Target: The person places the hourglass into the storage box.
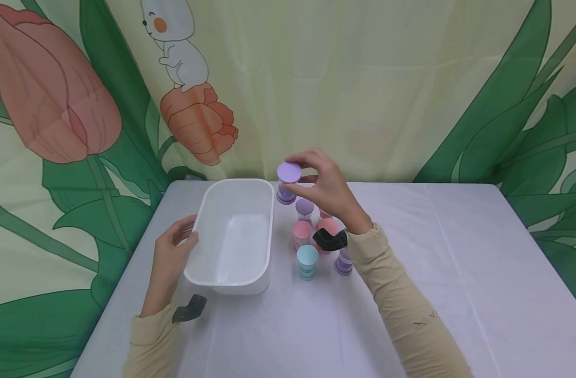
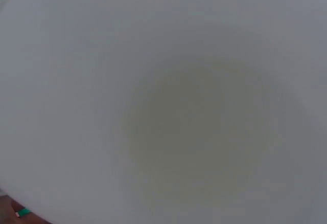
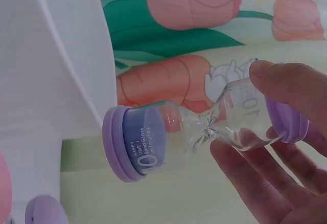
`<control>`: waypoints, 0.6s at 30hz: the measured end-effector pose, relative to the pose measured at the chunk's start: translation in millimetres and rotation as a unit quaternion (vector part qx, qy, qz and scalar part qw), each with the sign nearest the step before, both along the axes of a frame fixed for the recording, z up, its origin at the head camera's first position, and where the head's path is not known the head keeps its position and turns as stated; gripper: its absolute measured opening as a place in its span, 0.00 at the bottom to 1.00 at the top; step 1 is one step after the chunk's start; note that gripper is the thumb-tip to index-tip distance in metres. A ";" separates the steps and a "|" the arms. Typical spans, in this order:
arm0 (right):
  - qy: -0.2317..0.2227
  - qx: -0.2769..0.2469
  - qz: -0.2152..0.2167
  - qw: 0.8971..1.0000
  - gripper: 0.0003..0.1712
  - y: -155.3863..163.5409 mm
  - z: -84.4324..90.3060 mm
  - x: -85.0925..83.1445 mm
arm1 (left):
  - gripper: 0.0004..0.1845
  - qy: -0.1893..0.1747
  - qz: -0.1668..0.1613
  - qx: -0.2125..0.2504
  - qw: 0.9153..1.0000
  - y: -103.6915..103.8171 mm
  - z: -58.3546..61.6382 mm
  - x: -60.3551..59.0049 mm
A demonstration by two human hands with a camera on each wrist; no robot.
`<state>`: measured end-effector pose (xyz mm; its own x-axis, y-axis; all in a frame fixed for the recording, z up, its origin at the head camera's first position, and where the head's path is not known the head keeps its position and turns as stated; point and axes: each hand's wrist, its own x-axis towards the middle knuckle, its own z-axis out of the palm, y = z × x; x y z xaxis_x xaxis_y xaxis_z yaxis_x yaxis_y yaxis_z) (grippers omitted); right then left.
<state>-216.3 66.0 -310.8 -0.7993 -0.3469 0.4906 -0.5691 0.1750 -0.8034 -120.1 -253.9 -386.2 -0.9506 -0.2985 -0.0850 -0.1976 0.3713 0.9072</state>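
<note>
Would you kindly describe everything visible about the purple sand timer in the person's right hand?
The purple sand timer is an hourglass of clear glass-like bulbs with lilac caps at both ends. Purple sand fills the lower bulb, printed with "10" and small lettering. The right hand pinches its upper part, holding it in the air, slightly tilted, beside the far right corner of the white tub.

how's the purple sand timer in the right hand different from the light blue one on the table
The purple sand timer is lifted off the table, pinched in the right hand beside the white bin; the light blue sand timer stands untouched on the table. One has purple caps, the other light blue. The purple one is tilted in the right wrist view; the blue one stands upright. Both look like the same capped hourglass shape.
</note>
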 end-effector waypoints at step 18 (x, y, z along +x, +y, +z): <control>-0.006 0.008 0.035 0.999 0.26 -46.0 -5.3 -8.8 | 0.23 0.008 -0.002 0.000 1.000 0.2 -1.8 -0.3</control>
